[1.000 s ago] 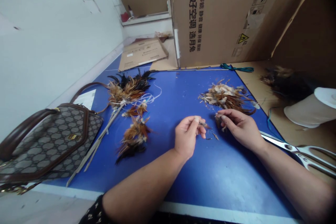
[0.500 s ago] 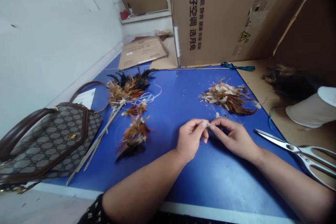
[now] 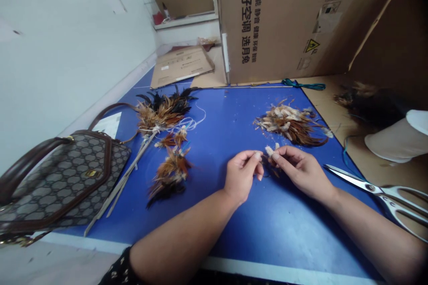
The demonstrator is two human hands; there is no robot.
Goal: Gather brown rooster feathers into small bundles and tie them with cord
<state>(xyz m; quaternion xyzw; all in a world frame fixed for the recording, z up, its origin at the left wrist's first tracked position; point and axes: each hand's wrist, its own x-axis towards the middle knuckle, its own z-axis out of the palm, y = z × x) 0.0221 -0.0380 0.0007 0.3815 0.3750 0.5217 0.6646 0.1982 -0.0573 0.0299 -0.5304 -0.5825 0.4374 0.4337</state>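
My right hand (image 3: 299, 169) pinches a small feather piece (image 3: 269, 151) whose pale, fluffy end sticks up past the thumb; darker strands hang below the fingers. Close beside it, my left hand (image 3: 242, 173) has thumb and forefinger pressed together, and whatever they hold is too small to make out. Beyond the right hand lies a pile of brown and cream feathers (image 3: 287, 122). Left of my hands are small brown feather bunches (image 3: 174, 164). Farther back, a larger bunch of tan and black feathers (image 3: 160, 111) is bound to thin sticks (image 3: 129, 169) with white string (image 3: 189, 123).
Metal scissors (image 3: 371, 187) lie right of my right hand, near a paper cup (image 3: 389, 142) on its side. A patterned handbag (image 3: 67, 178) rests at the left of the blue table (image 3: 214, 231). A big cardboard box (image 3: 277, 22) stands behind; teal ribbon (image 3: 302, 84) lies before it.
My hands have moved slightly apart. The pale end of the feather piece now shows at my right fingertips. Everything else on the table lies as before.
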